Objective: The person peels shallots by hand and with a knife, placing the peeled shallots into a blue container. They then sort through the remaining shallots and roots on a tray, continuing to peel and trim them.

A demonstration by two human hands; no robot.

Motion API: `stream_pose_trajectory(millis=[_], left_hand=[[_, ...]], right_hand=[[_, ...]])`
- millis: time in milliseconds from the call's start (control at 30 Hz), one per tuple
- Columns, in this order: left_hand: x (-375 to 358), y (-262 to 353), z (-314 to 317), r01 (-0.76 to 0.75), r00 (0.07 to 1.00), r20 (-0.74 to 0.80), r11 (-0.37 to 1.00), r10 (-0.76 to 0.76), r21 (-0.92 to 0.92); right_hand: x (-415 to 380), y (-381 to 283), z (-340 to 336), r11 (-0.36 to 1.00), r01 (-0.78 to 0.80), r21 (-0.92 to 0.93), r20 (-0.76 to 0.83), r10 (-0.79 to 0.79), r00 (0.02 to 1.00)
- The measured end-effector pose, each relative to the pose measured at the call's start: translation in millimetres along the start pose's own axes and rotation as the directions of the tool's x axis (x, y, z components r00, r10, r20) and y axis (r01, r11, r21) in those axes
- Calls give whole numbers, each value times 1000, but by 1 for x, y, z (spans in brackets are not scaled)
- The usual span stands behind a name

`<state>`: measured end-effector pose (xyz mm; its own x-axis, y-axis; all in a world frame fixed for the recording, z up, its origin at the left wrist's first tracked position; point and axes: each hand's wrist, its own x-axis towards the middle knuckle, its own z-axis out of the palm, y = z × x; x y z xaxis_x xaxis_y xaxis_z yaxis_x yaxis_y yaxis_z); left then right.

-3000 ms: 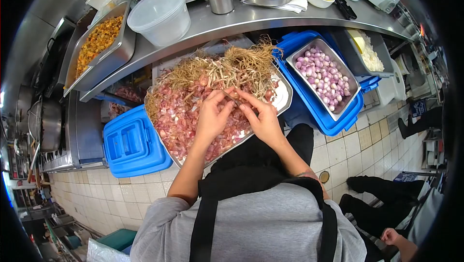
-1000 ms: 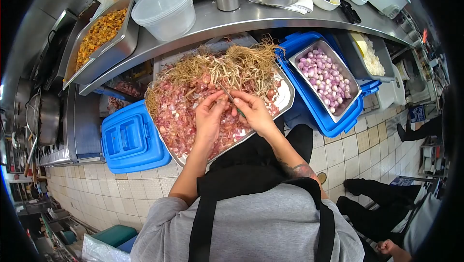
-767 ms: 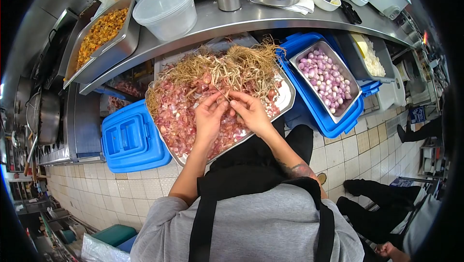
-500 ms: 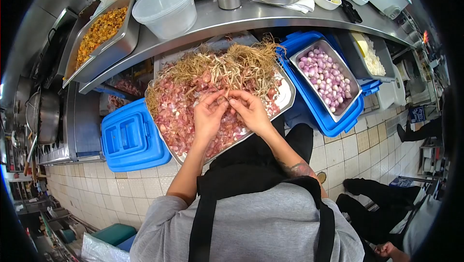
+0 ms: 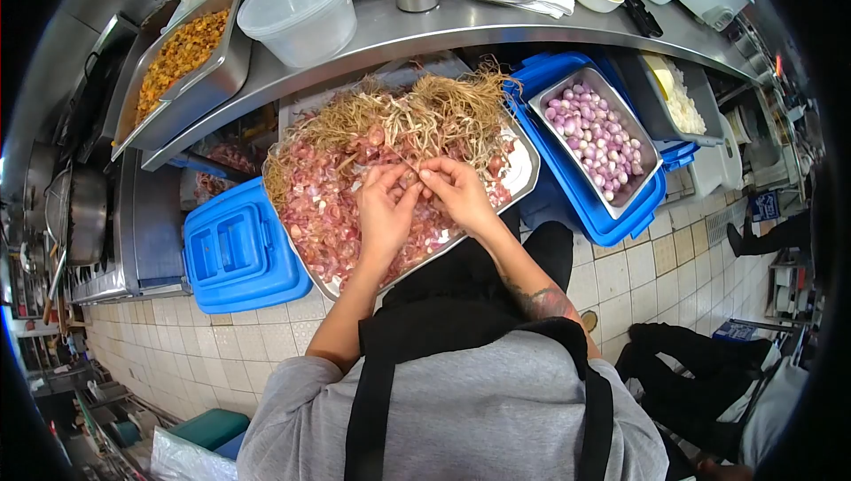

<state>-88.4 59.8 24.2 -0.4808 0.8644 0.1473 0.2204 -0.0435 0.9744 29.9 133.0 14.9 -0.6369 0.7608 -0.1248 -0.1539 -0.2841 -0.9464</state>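
Observation:
Fingertips of both hands meet over a large metal tray [image 5: 529, 184] on my lap. With thumb and fingers pinched, my left hand [image 5: 386, 215] grips a small reddish-brown shallot [image 5: 409, 179]. My right hand [image 5: 459, 200] pinches the same shallot from the other side, at its upper end. Loose pinkish-red shallot skins [image 5: 332, 206] fill most of the tray below and around my hands. Bundles of dry stringy roots and stalks [image 5: 461, 100] lie heaped along its far side.
Right of the tray, a metal pan of peeled shallots [image 5: 594, 135] rests on a blue lid [image 5: 612, 234]. Another blue lid [image 5: 235, 246] is at left. A steel counter [image 5: 390, 42] runs above, holding a plastic tub [image 5: 297, 24]. A person's dark-trousered legs [image 5: 683, 375] are at lower right.
My hands have shifted slightly, and the shallot shows more clearly between my fingertips. The view has moved a little. At lower right, the other person's hand has dropped lower.

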Motion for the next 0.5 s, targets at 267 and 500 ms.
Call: stream_pose_trajectory(millis=[267, 500], left_hand=[[9, -12, -16, 165, 970, 231, 908, -78, -384], [11, -14, -18, 366, 930, 239, 767, -280, -526]], right_hand=[[-5, -11, -12, 894, -314, 321, 180, 268, 947], [-7, -13, -10, 841, -362, 401, 156, 327, 932]])
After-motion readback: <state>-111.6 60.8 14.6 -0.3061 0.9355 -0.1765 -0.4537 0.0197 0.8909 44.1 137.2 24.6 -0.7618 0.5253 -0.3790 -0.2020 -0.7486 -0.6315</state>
